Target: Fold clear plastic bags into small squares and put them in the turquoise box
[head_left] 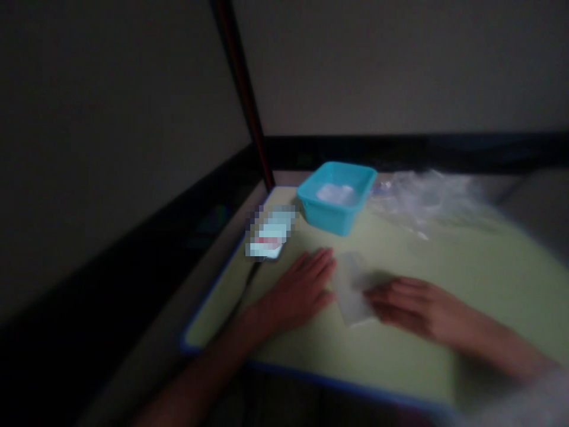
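My left hand (302, 287) lies flat on a pale green mat (466, 279), fingers stretched out, its fingertips at the left edge of a small clear plastic bag (349, 290). My right hand (413, 305) rests on the bag's right side with fingers extended and pressed down on it. The bag lies flat between both hands. The picture is dim and blurred.
A turquoise plastic tub (335, 196) with something white inside stands at the mat's far edge. A heap of clear plastic bags (422, 198) lies right of it. A blurred-out flat object (270, 233) sits at the mat's left edge. A dark pole (246, 95) rises behind.
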Demonstrator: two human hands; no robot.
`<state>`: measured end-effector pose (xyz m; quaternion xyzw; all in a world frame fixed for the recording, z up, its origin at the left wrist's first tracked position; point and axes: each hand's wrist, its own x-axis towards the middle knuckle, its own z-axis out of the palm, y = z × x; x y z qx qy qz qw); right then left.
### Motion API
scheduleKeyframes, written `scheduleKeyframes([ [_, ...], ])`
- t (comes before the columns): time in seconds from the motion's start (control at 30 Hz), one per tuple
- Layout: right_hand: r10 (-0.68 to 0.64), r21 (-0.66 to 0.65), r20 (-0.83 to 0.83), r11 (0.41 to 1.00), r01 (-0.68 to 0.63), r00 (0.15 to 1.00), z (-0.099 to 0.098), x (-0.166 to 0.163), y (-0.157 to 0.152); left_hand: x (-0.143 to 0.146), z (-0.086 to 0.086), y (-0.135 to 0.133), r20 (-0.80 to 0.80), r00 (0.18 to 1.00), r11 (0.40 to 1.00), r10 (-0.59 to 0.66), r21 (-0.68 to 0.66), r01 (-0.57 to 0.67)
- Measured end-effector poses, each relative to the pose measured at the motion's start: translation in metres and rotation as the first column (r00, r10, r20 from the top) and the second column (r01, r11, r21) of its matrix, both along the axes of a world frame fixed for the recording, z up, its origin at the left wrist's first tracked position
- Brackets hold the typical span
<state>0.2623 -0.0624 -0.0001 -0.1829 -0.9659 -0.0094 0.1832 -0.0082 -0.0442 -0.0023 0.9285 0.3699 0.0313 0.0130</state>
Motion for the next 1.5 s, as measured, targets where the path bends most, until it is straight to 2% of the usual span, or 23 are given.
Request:
scheduleKeyframes([
  [0.17, -0.001, 0.077, 0.026, 0.997, -0.001, 1.000, 0.008, 0.001, -0.003, 0.006, -0.005, -0.027, 0.134, 0.977, 0.973, -0.164, 0.188, 0.137],
  [0.3, -0.022, 0.092, 0.028, 0.996, 0.019, 0.999, 0.009, -0.001, -0.004, 0.015, -0.008, -0.039, 0.200, 0.960, 0.962, -0.195, 0.232, 0.147],
  [0.7, 0.021, 0.182, 0.071, 0.983, -0.034, 0.997, -0.003, 0.001, 0.001, 0.021, -0.005, -0.038, 0.201, 0.966, 0.975, -0.163, 0.184, 0.126],
  [0.83, 0.006, 0.154, 0.082, 0.988, -0.018, 0.997, -0.003, 0.001, 0.004, 0.024, -0.005, -0.040, 0.210, 0.969, 0.983, -0.128, 0.158, 0.095],
  [1.0, -0.055, 0.086, 0.064, 0.995, 0.049, 0.996, -0.002, 0.001, 0.005, 0.028, -0.005, -0.041, 0.196, 0.975, 0.977, -0.103, 0.202, 0.063],
  [1.27, 0.031, 0.105, 0.012, 0.994, -0.032, 0.999, 0.005, 0.004, 0.003, 0.028, -0.002, -0.043, 0.142, 0.984, 0.975, -0.108, 0.208, 0.077],
  [1.4, 0.025, 0.098, 0.009, 0.995, -0.026, 1.000, 0.006, 0.004, 0.002, 0.027, -0.001, -0.042, 0.178, 0.961, 0.968, -0.211, 0.176, 0.180],
  [1.5, 0.019, 0.098, 0.018, 0.995, -0.021, 1.000, 0.005, 0.004, 0.003, 0.025, -0.003, -0.040, 0.192, 0.941, 0.960, -0.279, 0.048, 0.275],
])
